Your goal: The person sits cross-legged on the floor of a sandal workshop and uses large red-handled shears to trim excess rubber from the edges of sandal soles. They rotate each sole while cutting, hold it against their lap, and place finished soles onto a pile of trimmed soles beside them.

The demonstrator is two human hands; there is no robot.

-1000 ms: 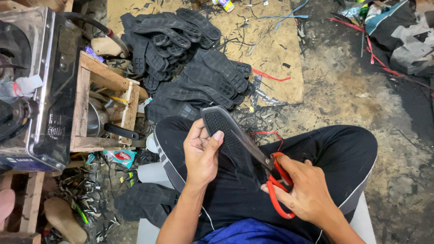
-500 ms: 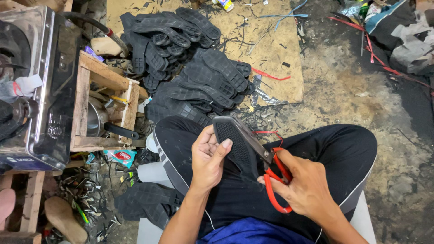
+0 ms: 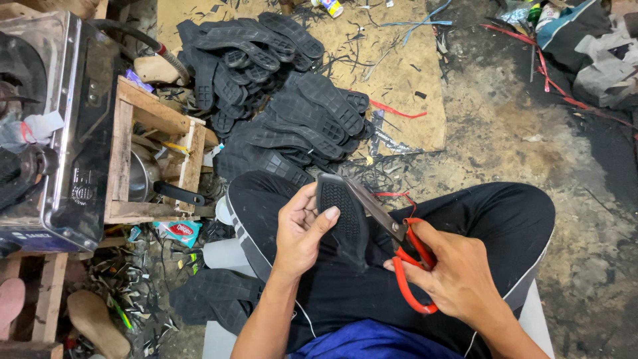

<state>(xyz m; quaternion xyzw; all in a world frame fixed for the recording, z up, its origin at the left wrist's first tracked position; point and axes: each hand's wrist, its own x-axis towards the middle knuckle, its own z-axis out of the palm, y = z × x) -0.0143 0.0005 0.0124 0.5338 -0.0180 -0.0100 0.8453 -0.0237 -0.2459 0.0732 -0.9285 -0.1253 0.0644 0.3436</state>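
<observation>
Hands hold black sole point(image 3: 342, 219) upright, toe pointing away.

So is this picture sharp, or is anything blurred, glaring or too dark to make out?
Head view: the left hand, sole, scissors and right hand are sharp and evenly lit; the metal machine at left shows soft glare; the black sole pile loses detail in its darkness; edges bend slightly from the wide lens.

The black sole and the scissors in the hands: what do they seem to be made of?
Black sole: probably rubber, matte, with a moulded ribbed tread.
Scissors: dull grey blades that look like metal; glossy red handle loops, likely plastic or a coating.
</observation>
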